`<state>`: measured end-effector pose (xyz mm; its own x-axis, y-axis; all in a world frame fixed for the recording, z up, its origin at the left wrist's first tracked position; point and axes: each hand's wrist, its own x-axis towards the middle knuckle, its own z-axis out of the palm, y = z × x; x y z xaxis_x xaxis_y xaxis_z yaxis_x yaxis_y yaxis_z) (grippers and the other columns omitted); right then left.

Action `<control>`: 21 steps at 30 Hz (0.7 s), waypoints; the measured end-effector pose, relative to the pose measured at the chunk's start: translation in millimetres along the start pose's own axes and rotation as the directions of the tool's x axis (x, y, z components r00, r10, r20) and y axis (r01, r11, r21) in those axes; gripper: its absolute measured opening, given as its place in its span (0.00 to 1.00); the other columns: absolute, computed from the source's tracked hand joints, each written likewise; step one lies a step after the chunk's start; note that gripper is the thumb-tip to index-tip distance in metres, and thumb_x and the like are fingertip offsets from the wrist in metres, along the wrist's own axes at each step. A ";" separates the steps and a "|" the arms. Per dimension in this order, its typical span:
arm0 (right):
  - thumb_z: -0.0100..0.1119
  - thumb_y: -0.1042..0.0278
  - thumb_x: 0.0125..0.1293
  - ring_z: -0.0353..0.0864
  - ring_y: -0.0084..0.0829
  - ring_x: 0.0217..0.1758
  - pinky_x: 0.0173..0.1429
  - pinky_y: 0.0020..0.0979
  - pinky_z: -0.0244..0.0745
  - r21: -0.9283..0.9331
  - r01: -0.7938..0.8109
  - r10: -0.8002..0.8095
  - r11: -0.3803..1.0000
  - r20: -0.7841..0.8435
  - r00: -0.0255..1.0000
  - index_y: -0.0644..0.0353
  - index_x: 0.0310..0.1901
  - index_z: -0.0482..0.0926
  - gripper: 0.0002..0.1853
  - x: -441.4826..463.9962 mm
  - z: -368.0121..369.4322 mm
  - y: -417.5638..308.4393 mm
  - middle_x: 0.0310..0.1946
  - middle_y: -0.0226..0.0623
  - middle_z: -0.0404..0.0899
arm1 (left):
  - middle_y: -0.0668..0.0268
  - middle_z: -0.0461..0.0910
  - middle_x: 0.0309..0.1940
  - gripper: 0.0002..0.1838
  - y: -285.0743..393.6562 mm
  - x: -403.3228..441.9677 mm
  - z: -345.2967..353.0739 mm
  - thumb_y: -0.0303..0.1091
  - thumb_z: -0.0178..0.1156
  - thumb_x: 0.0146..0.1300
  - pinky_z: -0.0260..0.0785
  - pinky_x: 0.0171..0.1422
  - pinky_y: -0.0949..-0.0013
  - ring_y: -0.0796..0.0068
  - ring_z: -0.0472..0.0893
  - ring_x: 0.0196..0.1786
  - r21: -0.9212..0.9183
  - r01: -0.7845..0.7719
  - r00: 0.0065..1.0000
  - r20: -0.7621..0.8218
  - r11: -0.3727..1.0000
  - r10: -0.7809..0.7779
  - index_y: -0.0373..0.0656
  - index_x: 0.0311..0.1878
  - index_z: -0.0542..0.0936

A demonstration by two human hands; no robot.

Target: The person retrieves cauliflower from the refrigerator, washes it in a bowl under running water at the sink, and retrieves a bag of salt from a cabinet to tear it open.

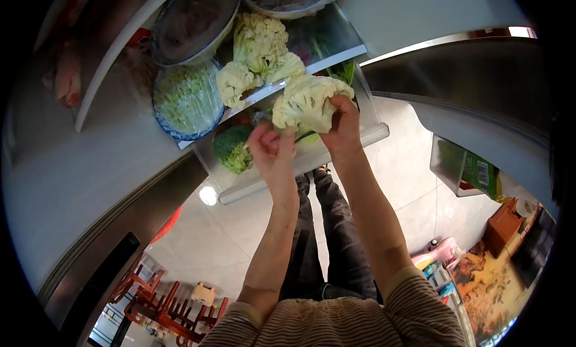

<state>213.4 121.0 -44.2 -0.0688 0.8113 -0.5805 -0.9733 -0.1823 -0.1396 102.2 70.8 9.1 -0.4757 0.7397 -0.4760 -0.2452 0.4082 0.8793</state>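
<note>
Head view: our right hand (343,126) grasps the cauliflower piece (305,104) by its edge, probably steadying it; our left hand (275,158), blurred, curls nearby, grip unclear, with the broccoli (230,146) to its left.

Reddish-brown wooden chairs (144,314) stand on the pale tiled floor (240,227); a green package (471,168) with a white barcode label (483,172) sits in a clear plastic door bin (444,158).
</note>
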 end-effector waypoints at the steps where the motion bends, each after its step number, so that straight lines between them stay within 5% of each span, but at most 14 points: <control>1: 0.48 0.75 0.53 0.75 0.37 0.50 0.58 0.38 0.70 -0.003 -0.003 0.003 1.000 -0.012 1.000 0.65 0.49 0.71 0.19 -1.4 -0.6 0.8 0.46 0.40 0.75 | 0.64 0.68 0.45 0.25 1.7 1.1 3.5 0.29 0.61 0.57 0.66 0.46 0.73 0.77 0.71 0.41 -0.027 0.083 0.995 0.058 0.996 -0.081 0.37 0.57 0.65; 5: 0.46 0.72 0.51 0.74 0.41 0.54 0.61 0.40 0.68 -0.122 -0.011 0.001 0.992 -0.081 0.997 0.66 0.53 0.69 0.24 -3.5 -15.7 4.9 0.49 0.43 0.75 | 0.63 0.66 0.52 0.29 1.7 18.4 6.9 0.32 0.64 0.56 0.64 0.50 0.72 0.76 0.70 0.45 -0.089 0.213 0.955 0.230 0.973 -0.188 0.38 0.59 0.63; 8: 0.52 0.77 0.50 0.76 0.35 0.49 0.55 0.33 0.71 -0.231 0.048 -0.072 0.972 -0.099 0.992 0.65 0.49 0.70 0.21 -7.6 -14.1 5.2 0.44 0.40 0.75 | 0.61 0.64 0.57 0.34 -15.5 11.6 -9.2 0.35 0.65 0.55 0.63 0.51 0.72 0.75 0.70 0.50 0.318 -0.191 0.982 0.077 0.929 0.175 0.40 0.62 0.60; 11: 0.57 0.82 0.47 0.75 0.30 0.47 0.52 0.29 0.72 -0.457 0.179 -0.264 0.871 -0.129 0.956 0.65 0.50 0.69 0.24 -19.0 3.5 11.1 0.42 0.38 0.75 | 0.62 0.64 0.58 0.37 -14.0 5.7 -2.2 0.33 0.65 0.55 0.64 0.49 0.71 0.75 0.69 0.53 0.024 -0.156 0.969 0.198 0.987 0.148 0.42 0.65 0.56; 14: 0.60 0.83 0.45 0.74 0.28 0.47 0.52 0.28 0.71 -0.632 0.273 -0.385 0.726 -0.043 0.922 0.65 0.53 0.67 0.28 -29.3 7.9 22.6 0.43 0.38 0.74 | 0.61 0.64 0.59 0.40 -3.2 8.9 7.7 0.33 0.64 0.56 0.66 0.50 0.70 0.73 0.68 0.56 -0.083 0.314 0.938 0.178 0.946 -0.296 0.43 0.67 0.51; 21: 0.60 0.84 0.44 0.73 0.29 0.49 0.54 0.27 0.71 -0.576 0.338 -0.445 0.744 -0.050 0.894 0.65 0.55 0.65 0.32 -36.9 7.1 31.3 0.47 0.40 0.71 | 0.63 0.70 0.54 0.32 -42.4 15.5 8.6 0.35 0.61 0.60 0.69 0.58 0.70 0.72 0.72 0.56 -0.356 0.323 0.901 0.400 0.877 -0.169 0.41 0.64 0.57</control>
<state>183.9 89.4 -21.4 0.3829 0.7788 -0.4969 -0.6213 -0.1809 -0.7624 112.5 69.6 -35.7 -0.0491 0.8112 -0.5827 -0.6692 0.4064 0.6221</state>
